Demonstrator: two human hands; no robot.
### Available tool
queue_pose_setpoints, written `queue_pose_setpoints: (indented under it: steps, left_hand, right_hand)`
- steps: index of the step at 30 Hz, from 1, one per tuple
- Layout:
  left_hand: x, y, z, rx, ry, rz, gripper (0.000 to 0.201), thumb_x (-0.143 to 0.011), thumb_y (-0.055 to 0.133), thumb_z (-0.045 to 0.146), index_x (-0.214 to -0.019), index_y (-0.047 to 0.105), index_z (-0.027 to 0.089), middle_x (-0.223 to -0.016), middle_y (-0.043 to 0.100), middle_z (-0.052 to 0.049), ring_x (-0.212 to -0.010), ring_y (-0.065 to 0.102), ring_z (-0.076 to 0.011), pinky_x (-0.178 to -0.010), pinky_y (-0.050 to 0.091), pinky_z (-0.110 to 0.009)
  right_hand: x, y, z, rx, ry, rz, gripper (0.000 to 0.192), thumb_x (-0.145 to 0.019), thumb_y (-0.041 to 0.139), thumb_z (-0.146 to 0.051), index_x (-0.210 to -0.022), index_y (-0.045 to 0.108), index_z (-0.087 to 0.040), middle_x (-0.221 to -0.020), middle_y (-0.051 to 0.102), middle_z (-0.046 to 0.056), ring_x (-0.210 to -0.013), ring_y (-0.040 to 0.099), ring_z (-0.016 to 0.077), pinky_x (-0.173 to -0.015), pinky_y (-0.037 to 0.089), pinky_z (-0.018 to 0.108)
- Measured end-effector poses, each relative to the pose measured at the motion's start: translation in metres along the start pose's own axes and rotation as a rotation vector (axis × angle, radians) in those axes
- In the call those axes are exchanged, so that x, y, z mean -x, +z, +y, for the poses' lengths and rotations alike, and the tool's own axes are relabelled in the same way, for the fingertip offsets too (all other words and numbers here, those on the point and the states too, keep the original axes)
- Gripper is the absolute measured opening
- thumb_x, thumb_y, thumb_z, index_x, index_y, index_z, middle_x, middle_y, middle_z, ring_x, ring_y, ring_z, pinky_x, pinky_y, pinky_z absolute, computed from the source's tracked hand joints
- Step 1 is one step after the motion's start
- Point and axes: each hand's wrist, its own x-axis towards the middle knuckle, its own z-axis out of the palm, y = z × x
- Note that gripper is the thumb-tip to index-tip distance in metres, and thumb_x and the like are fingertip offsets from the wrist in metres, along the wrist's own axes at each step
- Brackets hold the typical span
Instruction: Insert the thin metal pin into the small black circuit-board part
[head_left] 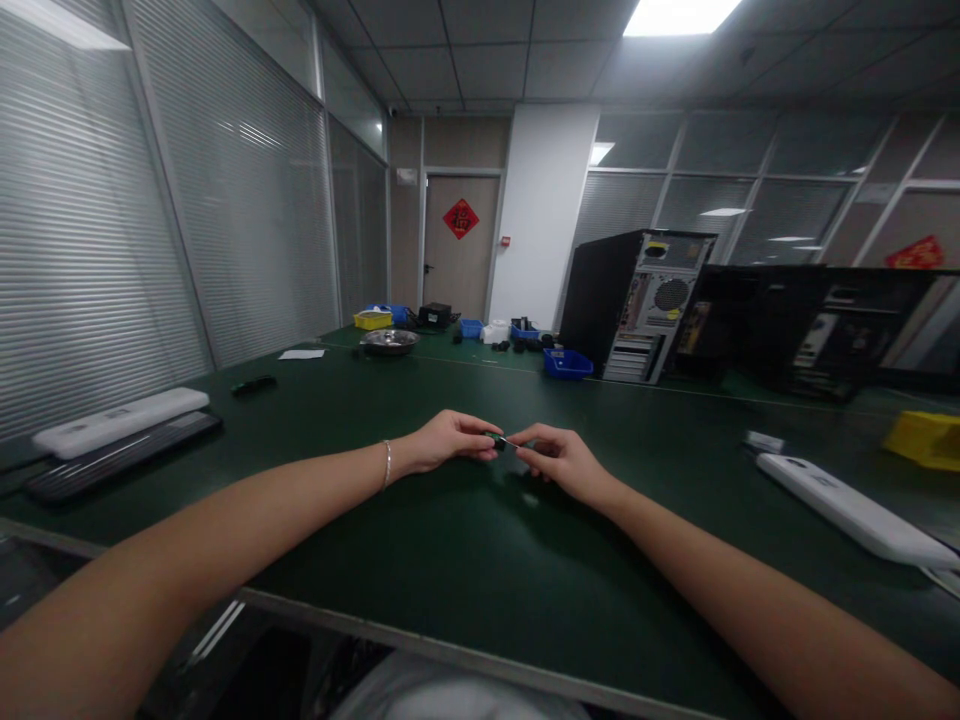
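The small, dark green-and-black part (pixel 496 440) was just above the dark-green, smooth worktop (pixel 420 545), between the bare left hand (pixel 455 438) and the bare right hand (pixel 559 463). The left grip was closed on the part, thumb and fingers pinching it from its left side, probably to steady it while leaving the other end free. The right grip was closed too, its fingertips apparently pinching the thin, silvery, straight piece (pixel 512 443) that bridged the gap; so fine a pinch likely suited something this slender. Both hands met well forward of the worktop's near edge, perhaps for a clear view.

The part's long axis seemed to run crosswise, though the fingers hid much of it. The silvery piece lay nearly in line, one end toward the part, the other toward the right fingertips and slightly nearer the person. Finer detail was too small to tell.
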Motion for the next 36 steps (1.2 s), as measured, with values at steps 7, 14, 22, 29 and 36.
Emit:
queue_pose_setpoints:
  steps: [7, 14, 22, 29, 36]
  left_hand:
    - [0.0013, -0.0002, 0.002, -0.007, -0.009, -0.003, 0.038, -0.072, 0.072, 0.018, -0.108, 0.064, 0.01, -0.093, 0.07, -0.013, -0.08, 0.068, -0.0157, -0.084, 0.052, -0.03]
    - [-0.0006, -0.0033, -0.0015, -0.001, 0.003, -0.013, 0.039, -0.073, 0.072, 0.019, -0.109, 0.064, 0.01, -0.093, 0.071, -0.013, -0.08, 0.067, -0.0153, -0.084, 0.052, -0.029]
    - [-0.0008, -0.0046, -0.0026, -0.034, 0.016, -0.025, 0.04, -0.072, 0.072, 0.022, -0.11, 0.063, 0.011, -0.092, 0.07, -0.012, -0.079, 0.067, -0.0146, -0.082, 0.052, -0.029]
    - [-0.002, -0.0032, -0.004, -0.001, 0.081, -0.016, 0.037, -0.068, 0.076, 0.022, -0.098, 0.06, 0.009, -0.081, 0.069, -0.008, -0.075, 0.067, -0.0158, -0.077, 0.053, -0.032]
    - [-0.0015, -0.0031, -0.0025, -0.03, 0.07, -0.02, 0.039, -0.066, 0.077, 0.023, -0.098, 0.061, 0.008, -0.085, 0.069, -0.01, -0.076, 0.067, -0.0158, -0.079, 0.051, -0.032]
  right_hand:
    - [0.0, -0.0023, 0.0019, 0.018, -0.008, -0.005, 0.034, -0.078, 0.063, -0.041, -0.101, 0.066, -0.016, -0.073, 0.062, 0.002, -0.056, 0.054, 0.0117, -0.049, 0.043, 0.023]
    - [0.0013, -0.0049, -0.0009, 0.069, -0.003, -0.005, 0.032, -0.079, 0.062, -0.039, -0.1, 0.066, -0.015, -0.075, 0.061, 0.003, -0.057, 0.053, 0.0112, -0.05, 0.044, 0.023]
    - [0.0008, -0.0067, 0.0, 0.096, -0.014, -0.03, 0.031, -0.08, 0.061, -0.04, -0.099, 0.067, -0.016, -0.088, 0.062, 0.006, -0.062, 0.055, 0.0126, -0.054, 0.048, 0.025]
    - [0.0003, -0.0055, 0.0005, 0.069, 0.008, -0.036, 0.031, -0.08, 0.062, -0.038, -0.1, 0.066, -0.015, -0.073, 0.06, 0.002, -0.055, 0.052, 0.0108, -0.049, 0.043, 0.022]
    - [0.0011, -0.0068, -0.0037, 0.044, 0.026, -0.05, 0.037, -0.077, 0.064, -0.044, -0.099, 0.067, -0.015, -0.073, 0.061, 0.003, -0.055, 0.053, 0.0112, -0.048, 0.041, 0.022]
